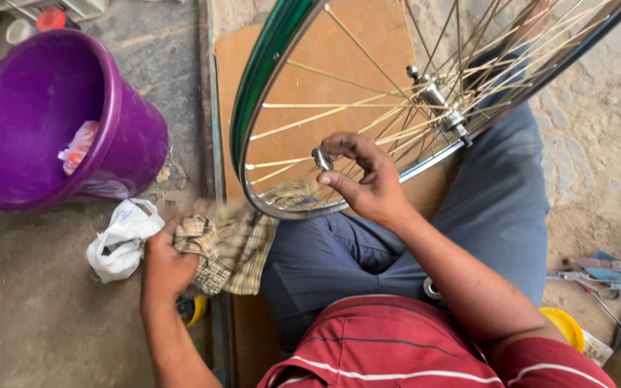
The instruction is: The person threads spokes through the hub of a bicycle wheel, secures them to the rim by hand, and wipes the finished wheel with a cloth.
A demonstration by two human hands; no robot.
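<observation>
A bicycle wheel with a green rim (pixel 253 86) and thin metal spokes leans over my lap, its metal hub (pixel 440 104) near the upper middle. My right hand (pixel 364 179) reaches through the spokes and pinches a small round metal part (pixel 322 159) between thumb and fingers. My left hand (pixel 165 267) grips a checked cloth (pixel 235 244) that hangs beside my left knee, just under the rim's lower edge.
A purple plastic bucket (pixel 120 136) lies tilted at the left with a scrap of wrapper inside. A white plastic bag (pixel 120 244) sits below it. Pliers and other tools (pixel 598 276) lie on the ground at the right, near a yellow lid (pixel 566 327).
</observation>
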